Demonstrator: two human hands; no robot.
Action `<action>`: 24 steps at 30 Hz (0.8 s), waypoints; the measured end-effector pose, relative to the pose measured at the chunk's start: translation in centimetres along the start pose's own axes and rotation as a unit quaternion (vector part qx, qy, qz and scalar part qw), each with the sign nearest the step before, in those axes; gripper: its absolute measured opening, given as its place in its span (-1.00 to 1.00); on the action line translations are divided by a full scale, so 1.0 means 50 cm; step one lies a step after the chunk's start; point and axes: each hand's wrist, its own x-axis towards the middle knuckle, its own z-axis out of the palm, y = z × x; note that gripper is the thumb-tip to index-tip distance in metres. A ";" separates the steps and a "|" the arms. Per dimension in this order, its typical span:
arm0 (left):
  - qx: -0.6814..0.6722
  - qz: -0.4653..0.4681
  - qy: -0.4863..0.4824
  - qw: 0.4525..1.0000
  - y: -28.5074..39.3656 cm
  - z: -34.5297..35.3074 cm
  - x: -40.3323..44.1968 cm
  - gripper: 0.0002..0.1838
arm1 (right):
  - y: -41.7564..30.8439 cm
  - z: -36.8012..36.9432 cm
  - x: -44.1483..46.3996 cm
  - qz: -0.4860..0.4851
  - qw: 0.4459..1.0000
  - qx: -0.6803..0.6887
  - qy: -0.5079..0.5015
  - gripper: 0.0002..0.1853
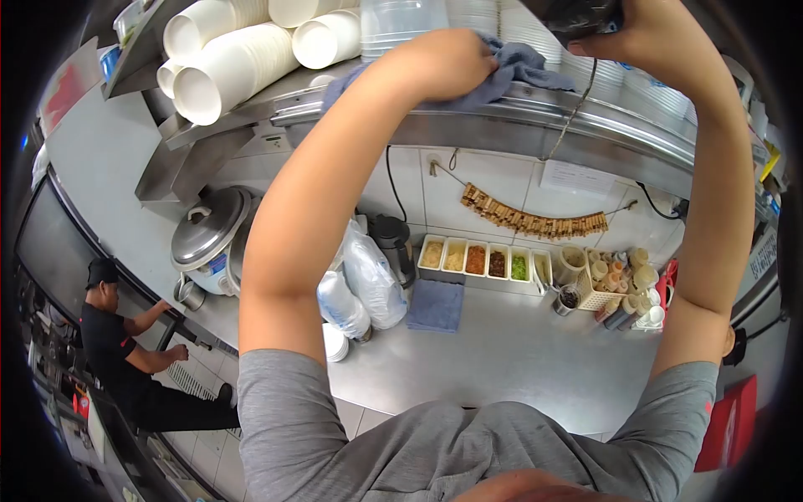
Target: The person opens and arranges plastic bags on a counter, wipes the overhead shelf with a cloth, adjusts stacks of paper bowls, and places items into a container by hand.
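My left hand (456, 63) is closed on a blue-grey cloth (523, 71) that lies on the edge of the high metal shelf (401, 125). Stacked clear plastic containers (401, 25) stand just behind that hand. Up at the top right, my right hand (640, 38) grips a black object (577, 15), partly cut off by the frame's top. A thin cord (577, 113) hangs below the black object. Stacks of white paper cups (226, 79) lie on their sides left of the cloth.
Below is a steel counter (502, 360) with a folded blue cloth (436, 305), topping trays (475, 259), plastic bags (372, 276) and a basket of bottles (598, 289). A large lidded pot (209, 238) stands left. A person in black (117, 351) works at far left.
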 end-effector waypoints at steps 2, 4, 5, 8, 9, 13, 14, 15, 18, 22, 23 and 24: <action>0.119 0.037 -0.012 0.992 -0.029 0.043 0.139 -0.58 | -0.002 -0.007 -0.013 -0.023 0.999 0.020 0.018 -0.49; 0.193 0.008 -0.051 0.980 -0.026 0.076 0.251 -0.59 | -0.027 -0.013 -0.027 -0.032 0.998 -0.036 0.037 -0.50; 0.189 0.016 -0.051 0.981 -0.013 0.087 0.262 -0.59 | -0.026 -0.018 -0.034 -0.027 0.996 -0.073 0.040 -0.50; 0.122 -0.051 0.017 0.991 0.009 0.109 0.302 -0.43 | 0.001 -0.035 -0.056 -0.064 0.994 -0.070 0.051 -0.48; 0.164 0.073 -0.015 0.984 -0.018 0.122 0.344 -0.54 | 0.009 -0.039 -0.064 -0.075 0.994 -0.057 0.052 -0.48; 0.209 0.209 -0.040 0.954 0.040 0.148 0.375 -0.57 | 0.015 -0.059 -0.079 -0.082 0.995 -0.019 0.049 -0.47; 0.268 0.233 -0.063 0.933 0.086 0.156 0.399 -0.68 | 0.012 -0.059 -0.082 -0.079 0.996 -0.005 0.045 -0.47; 0.244 0.228 -0.067 0.940 0.119 0.162 0.403 -0.68 | 0.009 -0.060 -0.085 -0.076 0.996 0.009 0.041 -0.47; 0.114 0.232 -0.082 0.963 0.214 0.169 0.385 -0.66 | 0.000 -0.054 -0.109 -0.088 0.994 -0.013 0.060 -0.48; -0.084 0.262 -0.125 0.953 0.248 0.145 0.337 -0.62 | -0.001 -0.070 -0.138 -0.075 0.995 -0.012 0.072 -0.48; -0.127 0.271 -0.136 0.944 0.244 0.131 0.320 -0.61 | 0.000 -0.072 -0.142 -0.070 0.995 -0.010 0.074 -0.48; -0.165 0.279 -0.146 0.935 0.237 0.119 0.300 -0.59 | -0.001 -0.076 -0.145 -0.067 0.995 -0.010 0.076 -0.47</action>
